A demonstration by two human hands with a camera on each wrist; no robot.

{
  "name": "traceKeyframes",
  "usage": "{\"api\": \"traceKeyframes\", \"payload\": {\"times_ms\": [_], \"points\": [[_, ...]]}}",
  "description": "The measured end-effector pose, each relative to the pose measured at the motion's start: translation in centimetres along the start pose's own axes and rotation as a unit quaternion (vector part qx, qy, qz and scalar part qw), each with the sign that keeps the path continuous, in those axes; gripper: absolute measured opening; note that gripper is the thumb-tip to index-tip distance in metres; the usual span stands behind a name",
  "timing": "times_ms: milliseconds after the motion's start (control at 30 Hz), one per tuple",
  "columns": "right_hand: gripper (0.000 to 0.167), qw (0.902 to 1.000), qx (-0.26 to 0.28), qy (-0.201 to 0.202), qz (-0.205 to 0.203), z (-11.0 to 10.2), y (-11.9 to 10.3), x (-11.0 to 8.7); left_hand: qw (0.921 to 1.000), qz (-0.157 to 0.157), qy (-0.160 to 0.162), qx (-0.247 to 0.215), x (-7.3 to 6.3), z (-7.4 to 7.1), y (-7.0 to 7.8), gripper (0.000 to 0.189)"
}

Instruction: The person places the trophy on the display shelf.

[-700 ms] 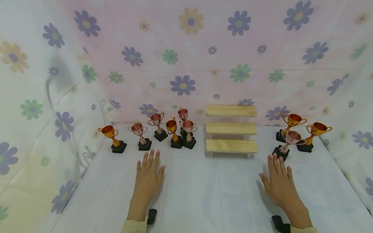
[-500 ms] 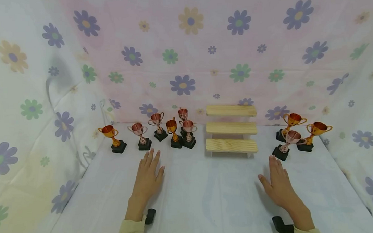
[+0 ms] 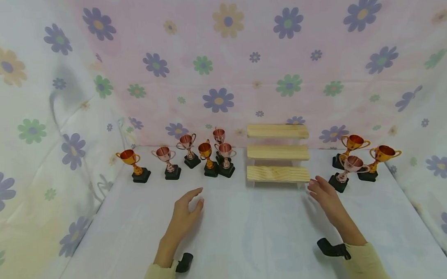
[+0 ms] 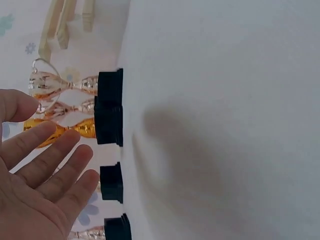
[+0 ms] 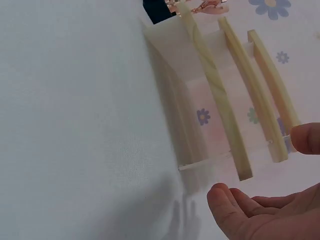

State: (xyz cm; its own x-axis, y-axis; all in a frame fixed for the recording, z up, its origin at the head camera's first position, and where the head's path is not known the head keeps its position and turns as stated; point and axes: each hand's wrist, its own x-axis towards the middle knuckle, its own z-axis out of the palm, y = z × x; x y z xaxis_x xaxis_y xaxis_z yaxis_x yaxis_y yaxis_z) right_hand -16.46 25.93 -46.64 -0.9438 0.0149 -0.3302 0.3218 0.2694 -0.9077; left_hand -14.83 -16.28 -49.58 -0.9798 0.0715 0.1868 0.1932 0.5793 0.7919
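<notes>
In the head view my left hand [image 3: 184, 214] hovers over the white table, its fingers and thumb loosely bent and apart, holding nothing. Beyond it stand small trophy cups on black bases, among them a gold trophy [image 3: 205, 150] and a pink-copper trophy [image 3: 225, 149]. My right hand [image 3: 330, 202], also holding nothing, is close to the front right corner of a three-step wooden display stand [image 3: 278, 174]. Just right of that hand is another pink-copper trophy [image 3: 353, 163]. In the right wrist view the thumb and fingers [image 5: 220, 200] are spread apart near the end of the stand's steps [image 5: 215, 85].
Farther left are a gold trophy [image 3: 129, 157] and two pink-copper ones. Two gold trophies [image 3: 384, 153] stand at the far right, behind the pink-copper one. Flowered cloth walls [image 3: 217, 74] enclose the back and sides of the white table [image 3: 264, 236].
My right hand has moved left and forward, from in front of the right trophies to the stand's corner. My left hand's fingers have bent from straight, and the hand has turned. The trophies stay put.
</notes>
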Motion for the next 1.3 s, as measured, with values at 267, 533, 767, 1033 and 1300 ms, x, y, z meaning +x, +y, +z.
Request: {"api": "traceKeyframes", "payload": {"times_ms": [267,533,767,1033,1300], "points": [[0.068,0.9933,0.112,-0.009,0.028,0.1,-0.1,2.6,0.9988,0.015,0.011,-0.045,3.1,0.6,0.9,0.044],[0.062,0.9686,0.244,0.007,0.045,-0.3,0.3,3.2,0.9911,-0.024,0.056,-0.119,7.0,0.6,0.7,0.055],[0.062,0.953,0.296,0.012,0.063,-0.4,1.0,3.3,0.9906,-0.012,0.072,-0.115,8.9,1.0,0.8,0.069],[0.064,0.9418,0.328,0.025,0.069,-0.3,1.7,3.3,0.9826,0.013,0.121,-0.14,10.1,2.5,1.6,0.074],[0.063,0.9387,0.337,0.029,0.067,-0.2,1.9,3.5,0.9717,-0.003,0.156,-0.177,11.4,3.1,2.0,0.068]]}}
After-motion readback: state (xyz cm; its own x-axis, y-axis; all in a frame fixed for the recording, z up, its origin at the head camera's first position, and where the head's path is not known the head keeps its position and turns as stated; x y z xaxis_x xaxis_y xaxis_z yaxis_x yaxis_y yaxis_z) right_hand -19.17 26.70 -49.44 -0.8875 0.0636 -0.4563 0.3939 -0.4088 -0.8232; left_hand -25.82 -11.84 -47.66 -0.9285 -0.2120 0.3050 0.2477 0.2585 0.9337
